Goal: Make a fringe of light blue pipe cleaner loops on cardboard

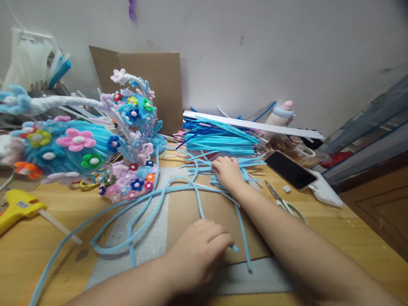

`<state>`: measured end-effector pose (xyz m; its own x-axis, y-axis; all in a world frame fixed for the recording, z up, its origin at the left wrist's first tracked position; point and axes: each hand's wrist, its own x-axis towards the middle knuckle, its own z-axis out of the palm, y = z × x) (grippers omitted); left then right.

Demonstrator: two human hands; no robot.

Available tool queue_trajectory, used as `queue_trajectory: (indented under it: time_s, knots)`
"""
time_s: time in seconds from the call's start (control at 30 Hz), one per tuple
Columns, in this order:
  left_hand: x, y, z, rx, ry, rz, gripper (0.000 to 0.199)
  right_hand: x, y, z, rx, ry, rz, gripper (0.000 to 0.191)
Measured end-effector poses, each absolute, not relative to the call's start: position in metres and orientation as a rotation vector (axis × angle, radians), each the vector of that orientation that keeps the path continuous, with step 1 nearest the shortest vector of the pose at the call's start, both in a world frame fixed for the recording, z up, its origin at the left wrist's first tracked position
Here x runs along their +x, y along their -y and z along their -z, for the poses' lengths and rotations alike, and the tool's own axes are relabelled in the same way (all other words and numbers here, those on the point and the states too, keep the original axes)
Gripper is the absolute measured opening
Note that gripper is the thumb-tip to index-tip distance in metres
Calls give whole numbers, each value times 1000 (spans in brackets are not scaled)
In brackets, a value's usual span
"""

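Note:
My left hand (pixel 204 250) is closed around a light-blue pipe cleaner (pixel 199 202); its tip sticks out past the fingers. Farther back, my right hand (pixel 227 171) curls its fingers down onto a small heap of light-blue pipe cleaners (pixel 250 162), with the fingertips partly hidden. Long joined blue pipe cleaners (pixel 140 233) loop across a cardboard sheet (pixel 181 204) and a grey cutting mat (pixel 149 229). Behind my right hand lies a thick stack of blue pipe cleaners (pixel 219 142).
To the left stand pipe-cleaner flower decorations (pixel 76 140) and a yellow glue gun (pixel 22 208). On the right are scissors (pixel 283 202), a phone (pixel 290 170) and a bottle (pixel 280 119). A folded cardboard panel (pixel 153 85) leans on the wall.

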<state>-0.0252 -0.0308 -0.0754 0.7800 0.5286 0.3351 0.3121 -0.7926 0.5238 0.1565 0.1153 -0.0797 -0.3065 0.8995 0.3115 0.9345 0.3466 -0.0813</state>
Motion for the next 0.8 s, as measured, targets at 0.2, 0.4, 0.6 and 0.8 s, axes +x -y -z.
queue_trajectory:
  time_s: [0.2,0.4,0.6,0.8]
  knots:
    - [-28,30,82,2347,-660,-842,30,169,-111,45,-1591,2370,364,26]
    - [-26,28,81,2096,-731,-970,14,175,-82,15,-1624,2228,436,23]
    - [-30,26,73,1604,-798,-1182,19,161,-16,16,-1449,2116,-483,19]
    - [-28,21,75,1377,-897,-1246,16,157,13,27,-1446,2193,-923,11]
